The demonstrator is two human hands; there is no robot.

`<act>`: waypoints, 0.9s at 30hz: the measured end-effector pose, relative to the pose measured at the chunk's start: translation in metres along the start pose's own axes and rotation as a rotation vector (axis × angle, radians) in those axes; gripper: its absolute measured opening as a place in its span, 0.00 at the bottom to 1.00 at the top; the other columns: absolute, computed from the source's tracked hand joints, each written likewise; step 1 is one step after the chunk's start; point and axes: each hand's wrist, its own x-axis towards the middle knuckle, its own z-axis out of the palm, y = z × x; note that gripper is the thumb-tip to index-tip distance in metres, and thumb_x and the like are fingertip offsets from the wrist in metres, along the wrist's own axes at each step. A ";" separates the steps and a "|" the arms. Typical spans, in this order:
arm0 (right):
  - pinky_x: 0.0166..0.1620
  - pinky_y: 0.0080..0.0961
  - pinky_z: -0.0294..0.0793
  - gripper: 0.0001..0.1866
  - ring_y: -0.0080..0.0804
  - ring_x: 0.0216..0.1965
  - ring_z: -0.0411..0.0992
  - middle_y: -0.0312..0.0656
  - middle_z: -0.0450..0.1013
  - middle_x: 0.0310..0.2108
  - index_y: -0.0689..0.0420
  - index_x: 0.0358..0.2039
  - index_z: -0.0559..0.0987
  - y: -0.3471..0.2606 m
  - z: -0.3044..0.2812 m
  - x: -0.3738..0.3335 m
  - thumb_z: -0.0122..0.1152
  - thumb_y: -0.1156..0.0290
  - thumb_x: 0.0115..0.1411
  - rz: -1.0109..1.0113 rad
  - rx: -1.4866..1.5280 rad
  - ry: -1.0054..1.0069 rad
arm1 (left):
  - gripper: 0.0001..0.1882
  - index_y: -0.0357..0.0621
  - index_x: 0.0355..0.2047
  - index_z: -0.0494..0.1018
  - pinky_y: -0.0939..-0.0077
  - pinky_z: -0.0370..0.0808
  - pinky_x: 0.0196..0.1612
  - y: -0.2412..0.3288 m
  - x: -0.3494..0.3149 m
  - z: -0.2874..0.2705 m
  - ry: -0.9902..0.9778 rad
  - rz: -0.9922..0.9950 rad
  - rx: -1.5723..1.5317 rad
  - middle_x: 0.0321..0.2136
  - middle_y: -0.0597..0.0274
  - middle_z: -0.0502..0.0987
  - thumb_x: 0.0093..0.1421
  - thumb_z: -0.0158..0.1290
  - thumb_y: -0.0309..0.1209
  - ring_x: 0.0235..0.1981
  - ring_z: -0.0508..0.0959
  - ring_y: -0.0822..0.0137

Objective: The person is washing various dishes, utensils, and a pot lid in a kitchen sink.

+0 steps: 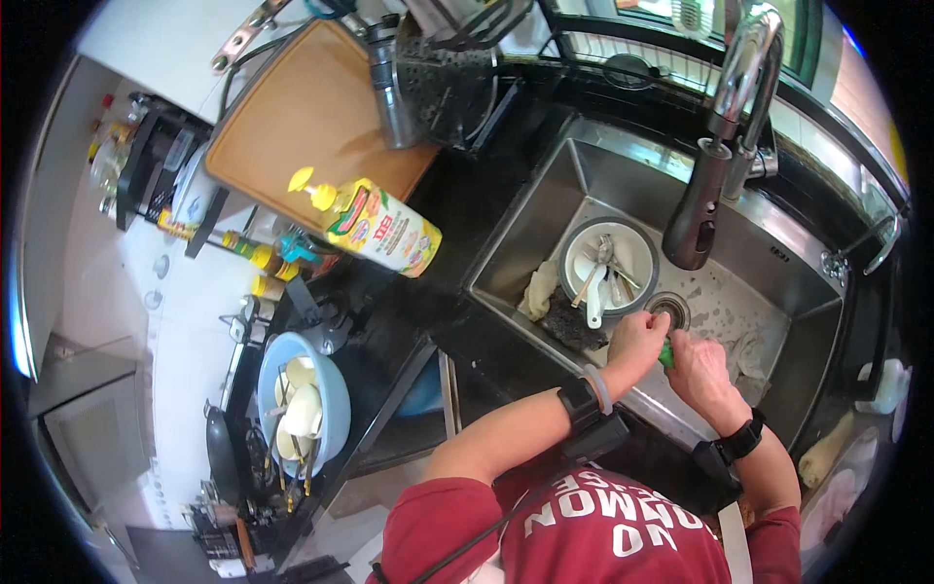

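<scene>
Over the rectangular stainless-steel sink (530,222), the bare left hand (637,345) and bare right hand (703,376) have curled fingers; a small bright-green object (667,353) sits between them, whose grip I cannot tell. At their eleven o'clock: a round, grey-rimmed white bowl (623,227).

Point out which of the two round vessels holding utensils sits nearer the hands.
The grey-rimmed bowl inside the sink, just beyond the left hand, with spoons in it; the light-blue basin stands outside the sink, farther left.
</scene>
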 end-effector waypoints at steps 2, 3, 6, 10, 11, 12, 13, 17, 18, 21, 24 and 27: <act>0.33 0.44 0.71 0.11 0.50 0.27 0.73 0.51 0.72 0.21 0.60 0.27 0.69 -0.002 -0.006 -0.002 0.59 0.71 0.45 0.031 0.050 -0.110 | 0.19 0.35 0.21 0.71 0.70 0.69 0.24 -0.005 -0.002 -0.007 -0.014 -0.075 -0.088 0.17 0.55 0.74 0.58 0.51 0.41 0.19 0.74 0.63; 0.33 0.44 0.71 0.11 0.50 0.27 0.73 0.51 0.72 0.20 0.60 0.27 0.69 -0.002 -0.010 -0.002 0.59 0.70 0.45 0.059 0.052 -0.163 | 0.18 0.36 0.21 0.71 0.73 0.69 0.23 -0.008 -0.002 -0.011 -0.066 -0.123 -0.217 0.16 0.57 0.73 0.59 0.51 0.40 0.19 0.73 0.66; 0.33 0.43 0.71 0.11 0.52 0.28 0.73 0.53 0.72 0.21 0.61 0.25 0.72 -0.001 -0.021 -0.003 0.60 0.68 0.45 0.093 0.174 -0.224 | 0.15 0.39 0.24 0.70 0.80 0.68 0.21 -0.010 -0.008 -0.021 -0.152 -0.263 -0.626 0.18 0.64 0.72 0.60 0.50 0.39 0.19 0.72 0.75; 0.33 0.40 0.71 0.12 0.52 0.28 0.73 0.54 0.73 0.22 0.62 0.24 0.75 0.004 -0.029 -0.005 0.61 0.66 0.45 0.132 0.555 -0.314 | 0.11 0.39 0.30 0.69 0.75 0.71 0.23 -0.007 -0.015 -0.050 -0.255 -0.415 -0.787 0.21 0.62 0.72 0.58 0.53 0.35 0.20 0.73 0.70; 0.33 0.39 0.71 0.12 0.51 0.27 0.73 0.54 0.73 0.22 0.62 0.25 0.76 0.005 -0.030 -0.006 0.61 0.65 0.45 0.109 0.525 -0.339 | 0.10 0.40 0.31 0.70 0.73 0.71 0.26 -0.005 -0.019 -0.058 -0.190 -0.186 -0.447 0.23 0.60 0.73 0.56 0.54 0.34 0.23 0.74 0.67; 0.33 0.38 0.71 0.12 0.50 0.27 0.73 0.54 0.73 0.22 0.62 0.25 0.77 0.005 -0.030 -0.006 0.61 0.64 0.45 0.095 0.482 -0.371 | 0.09 0.40 0.31 0.70 0.71 0.72 0.29 -0.003 -0.025 -0.066 -0.118 0.024 -0.095 0.26 0.59 0.73 0.54 0.55 0.32 0.26 0.75 0.65; 0.33 0.37 0.71 0.13 0.49 0.28 0.74 0.54 0.73 0.22 0.62 0.25 0.77 0.005 -0.030 -0.005 0.61 0.64 0.46 0.060 0.432 -0.358 | 0.10 0.41 0.32 0.70 0.69 0.72 0.32 0.000 -0.030 -0.072 -0.026 0.220 0.266 0.28 0.58 0.74 0.52 0.56 0.30 0.30 0.76 0.62; 0.33 0.33 0.71 0.13 0.43 0.27 0.75 0.53 0.74 0.23 0.61 0.27 0.77 -0.010 -0.036 0.000 0.61 0.64 0.46 0.057 0.432 -0.418 | 0.05 0.44 0.26 0.72 0.68 0.69 0.40 0.013 -0.060 -0.069 0.036 0.833 0.802 0.30 0.60 0.69 0.46 0.52 0.29 0.37 0.70 0.60; 0.33 0.32 0.72 0.13 0.40 0.27 0.75 0.52 0.74 0.23 0.61 0.27 0.78 -0.016 -0.040 0.002 0.61 0.64 0.46 0.077 0.491 -0.453 | 0.03 0.45 0.21 0.71 0.71 0.70 0.34 0.014 -0.060 -0.068 0.095 0.952 0.817 0.24 0.62 0.65 0.46 0.49 0.29 0.30 0.69 0.62; 0.33 0.30 0.72 0.14 0.32 0.26 0.74 0.48 0.75 0.23 0.61 0.29 0.78 -0.033 -0.058 0.001 0.61 0.64 0.47 0.190 0.639 -0.490 | 0.02 0.44 0.19 0.69 0.75 0.71 0.29 0.011 -0.059 -0.084 0.075 1.096 0.894 0.23 0.63 0.65 0.46 0.48 0.28 0.27 0.70 0.64; 0.32 0.27 0.71 0.13 0.26 0.25 0.72 0.43 0.74 0.22 0.62 0.30 0.78 -0.040 -0.078 -0.005 0.60 0.66 0.48 0.212 0.628 -0.487 | 0.03 0.43 0.21 0.68 0.74 0.71 0.26 0.002 -0.053 -0.136 0.050 0.977 0.920 0.23 0.62 0.65 0.46 0.49 0.28 0.25 0.70 0.64; 0.31 0.27 0.71 0.11 0.26 0.24 0.72 0.42 0.74 0.21 0.63 0.29 0.77 -0.035 -0.085 -0.012 0.59 0.68 0.48 0.299 0.597 -0.409 | 0.05 0.41 0.25 0.70 0.71 0.73 0.28 -0.008 -0.056 -0.222 0.127 0.879 0.850 0.26 0.59 0.69 0.45 0.50 0.26 0.29 0.73 0.61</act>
